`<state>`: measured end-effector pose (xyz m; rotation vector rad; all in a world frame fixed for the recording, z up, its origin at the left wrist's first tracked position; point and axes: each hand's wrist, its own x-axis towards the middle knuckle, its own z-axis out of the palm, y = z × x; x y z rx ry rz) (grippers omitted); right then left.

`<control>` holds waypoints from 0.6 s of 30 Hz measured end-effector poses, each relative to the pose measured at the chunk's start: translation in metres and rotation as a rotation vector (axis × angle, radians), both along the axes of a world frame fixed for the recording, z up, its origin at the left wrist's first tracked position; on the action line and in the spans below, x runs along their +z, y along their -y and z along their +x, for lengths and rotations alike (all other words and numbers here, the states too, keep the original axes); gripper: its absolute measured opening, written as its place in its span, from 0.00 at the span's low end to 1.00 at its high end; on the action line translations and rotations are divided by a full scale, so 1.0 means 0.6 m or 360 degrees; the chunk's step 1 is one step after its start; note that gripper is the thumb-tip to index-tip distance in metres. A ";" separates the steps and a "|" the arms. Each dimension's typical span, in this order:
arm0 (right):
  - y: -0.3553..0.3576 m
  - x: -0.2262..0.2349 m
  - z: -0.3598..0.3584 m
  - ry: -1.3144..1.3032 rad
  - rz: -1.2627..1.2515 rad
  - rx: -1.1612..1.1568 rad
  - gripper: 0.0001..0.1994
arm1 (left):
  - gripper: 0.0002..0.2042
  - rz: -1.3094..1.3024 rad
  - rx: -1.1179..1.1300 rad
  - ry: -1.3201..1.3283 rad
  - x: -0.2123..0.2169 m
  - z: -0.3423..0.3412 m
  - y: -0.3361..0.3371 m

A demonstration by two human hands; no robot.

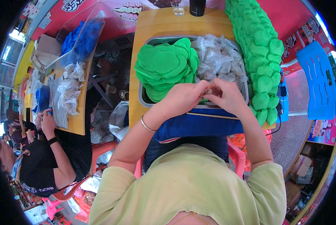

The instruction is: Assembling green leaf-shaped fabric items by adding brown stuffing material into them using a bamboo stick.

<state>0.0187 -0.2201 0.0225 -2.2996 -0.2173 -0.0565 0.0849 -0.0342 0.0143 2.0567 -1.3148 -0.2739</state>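
Observation:
My left hand (190, 96) and my right hand (228, 95) meet over the front rim of a metal tray (141, 93). Both are closed, thumbs and fingertips pinched close together. What sits between them is too small and covered to name; a bit of green shows just below. In the tray's left half lies a pile of thin, flat green pieces (164, 65) with rounded edges. Small crumpled clear plastic bags (216, 56) fill the right half, beyond my right hand.
Puffy green pieces (263, 63) stand in long rows along the table's right edge. A clear cup (179, 11) and a black cup (197, 8) are at the back. A blue chair (318, 80) stands right. On the left, another person works at a table with blue pieces (81, 37).

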 end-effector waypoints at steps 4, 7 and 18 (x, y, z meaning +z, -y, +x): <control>-0.003 -0.010 0.006 0.0023 0.0292 0.0131 0.10 | 0.15 -0.0054 0.0046 0.0057 -0.008 0.002 -0.011; -0.006 -0.012 0.007 0.0086 0.0088 0.0123 0.10 | 0.13 -0.0152 0.0048 0.0027 -0.008 -0.001 -0.018; -0.028 -0.021 0.018 0.0121 0.0261 0.0220 0.08 | 0.09 -0.0326 0.0194 -0.0112 -0.014 -0.007 -0.050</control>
